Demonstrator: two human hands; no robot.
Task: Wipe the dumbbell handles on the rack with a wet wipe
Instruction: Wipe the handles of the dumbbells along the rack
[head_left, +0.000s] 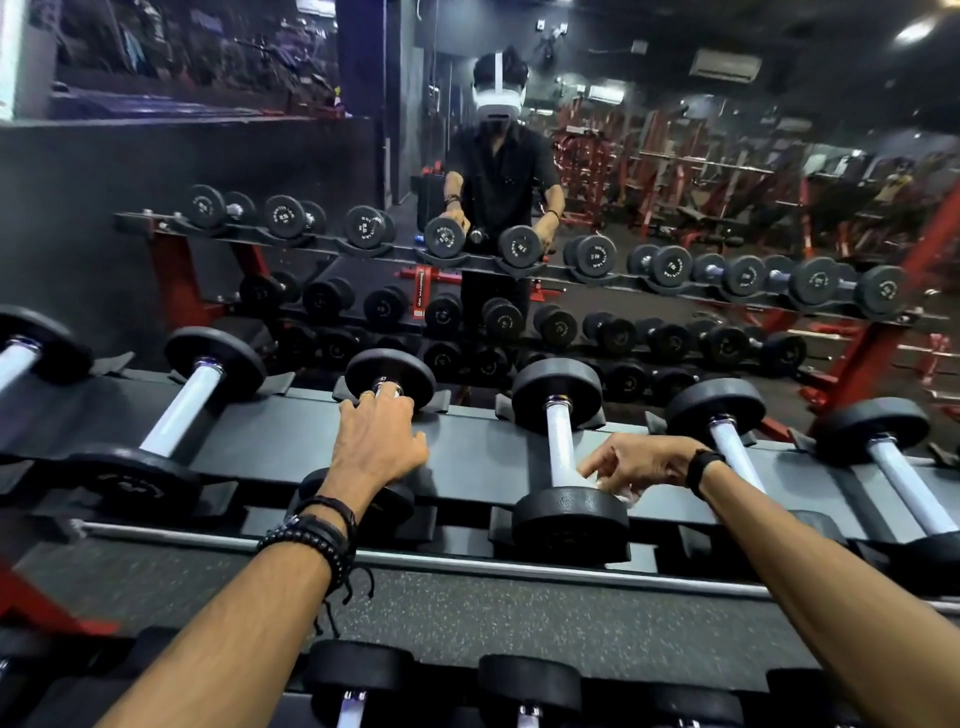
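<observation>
Nearby: mirror behind rack | neighbouring dumbbells flank wipe

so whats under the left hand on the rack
The left hand grips a dumbbell; only its far head and a sliver of handle show. The rest of the handle is covered.

Dumbbell heads are finished in matt black, rubber-like coating; handles are bright knurled metal; the rack shelf is smooth painted metal; the floor is speckled and rough.
</observation>
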